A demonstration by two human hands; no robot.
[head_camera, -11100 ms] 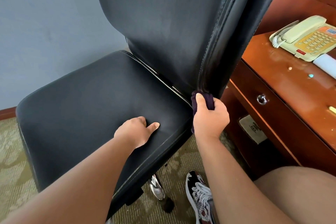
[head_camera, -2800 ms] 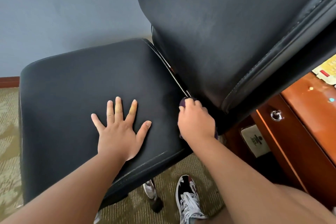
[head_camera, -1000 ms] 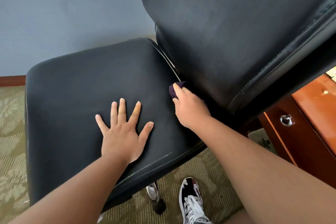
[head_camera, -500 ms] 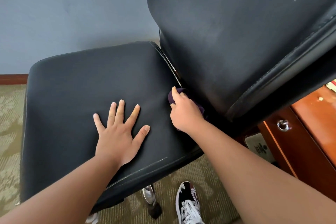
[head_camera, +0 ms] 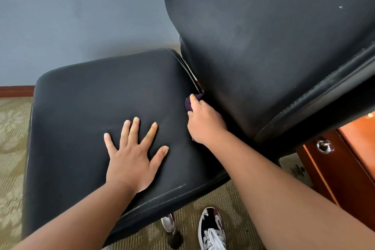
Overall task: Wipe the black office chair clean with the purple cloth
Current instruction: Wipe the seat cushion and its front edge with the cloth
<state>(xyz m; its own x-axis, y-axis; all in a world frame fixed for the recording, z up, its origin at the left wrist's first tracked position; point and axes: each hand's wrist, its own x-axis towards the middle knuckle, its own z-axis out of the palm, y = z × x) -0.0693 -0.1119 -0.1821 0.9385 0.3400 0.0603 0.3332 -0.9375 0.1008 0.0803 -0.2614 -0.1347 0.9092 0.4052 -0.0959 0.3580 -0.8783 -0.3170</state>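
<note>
The black office chair (head_camera: pixel 85 107) fills the view, its seat on the left and its tall backrest (head_camera: pixel 263 36) rising on the right. My left hand (head_camera: pixel 134 156) lies flat on the seat with fingers spread. My right hand (head_camera: pixel 205 122) grips the purple cloth (head_camera: pixel 189 102) and holds it in the crease where seat and backrest meet. Most of the cloth is hidden under that hand; only a dark purple fold shows past the fingertips.
A reddish wooden desk (head_camera: pixel 349 158) with a metal drawer pull (head_camera: pixel 324 145) stands close behind the backrest at the right. A grey wall (head_camera: pixel 81 16) is behind the chair. My shoe (head_camera: pixel 212 229) and the chair's chrome leg (head_camera: pixel 168 224) are on the patterned carpet below.
My right hand with the cloth has slid a little farther along the crease, away from the seat's near edge. The left hand stays flat on the seat.
</note>
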